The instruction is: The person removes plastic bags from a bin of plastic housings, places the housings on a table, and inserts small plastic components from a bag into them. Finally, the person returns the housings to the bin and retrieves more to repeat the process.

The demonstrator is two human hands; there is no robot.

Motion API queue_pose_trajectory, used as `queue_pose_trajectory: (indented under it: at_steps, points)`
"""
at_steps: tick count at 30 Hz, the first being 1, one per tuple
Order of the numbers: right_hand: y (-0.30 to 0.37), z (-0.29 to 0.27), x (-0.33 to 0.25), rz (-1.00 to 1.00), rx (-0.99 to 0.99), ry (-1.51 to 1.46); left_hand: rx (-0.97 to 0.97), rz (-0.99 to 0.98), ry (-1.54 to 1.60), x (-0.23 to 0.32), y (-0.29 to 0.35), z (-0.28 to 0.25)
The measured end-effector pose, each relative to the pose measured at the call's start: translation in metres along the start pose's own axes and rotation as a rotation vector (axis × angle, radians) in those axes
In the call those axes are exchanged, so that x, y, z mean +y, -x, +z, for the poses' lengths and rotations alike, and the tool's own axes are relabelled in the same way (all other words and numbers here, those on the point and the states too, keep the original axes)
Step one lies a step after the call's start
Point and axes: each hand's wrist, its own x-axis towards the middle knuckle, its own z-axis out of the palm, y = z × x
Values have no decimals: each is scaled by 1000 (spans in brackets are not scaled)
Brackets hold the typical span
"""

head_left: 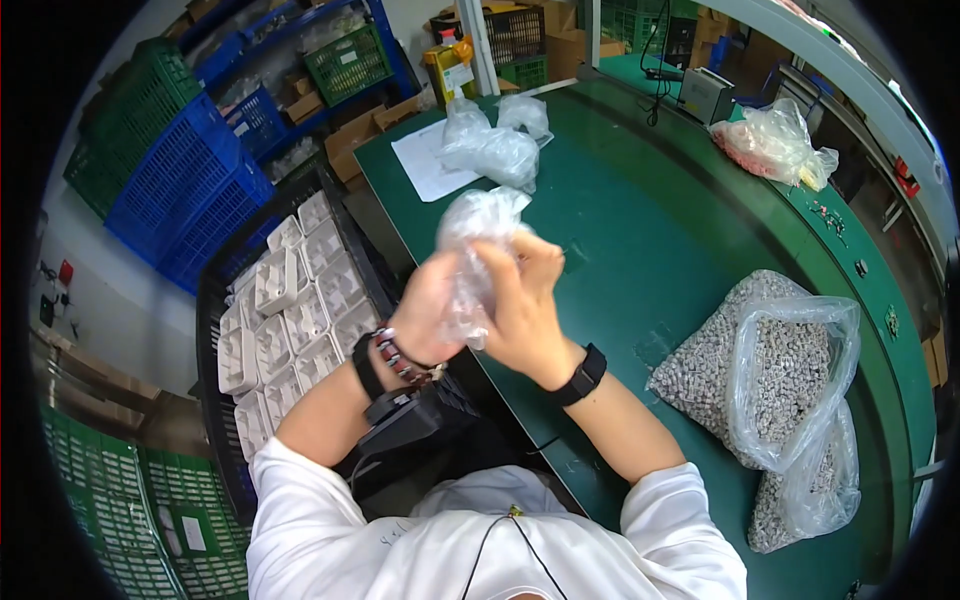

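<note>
While both hands press in on it from either side, a clear, crumpled plastic bag (482, 215) is held up over the left edge of the green tabletop (620, 255), its top bunched and glossy with pale highlights, its lower end poking out between the wrists. The right hand (527, 310) has its fingers curled in against the plastic; the left hand (425, 305) lies along the other side, palm toward the bag, and how far its fingers close cannot be told. Just beyond, more clear bags (490, 150) lie partly over a white sheet (415, 165). To the right sits an open plastic sack (848, 345) full of small greyish pieces, overlapping a second sack (835, 480) of similar pieces. Farther back are a grey metal box (706, 97) and a clear bag with reddish contents (765, 145). On the left, white trays (275, 285) fill a black crate (207, 340), with blue crates (190, 205) behind. The left forearm covers the crate's near corner, and a dark object (400, 420) under that wrist is hard to make out. Both hands are blurred, the bag's middle is hidden by them, and whether it contains anything cannot be told.
</note>
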Motion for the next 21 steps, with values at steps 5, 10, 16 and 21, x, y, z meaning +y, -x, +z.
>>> queue_pose_trajectory:
  at_steps: [5, 10, 16, 21]
  points:
    - [26, 4, 46, 126, 23, -82, -84, -191, 187, -35, -33, 18]
    - [50, 9, 45, 184, 108, 124, 265, -43, -14, -42, -37, 24]
    - [20, 10, 48, 951, 265, -1174, 235, 181, -358, -19, -65, 8]
    - [24, 12, 68, 1547, 32, -1725, -103, 244, -1432, -29, -89, -22]
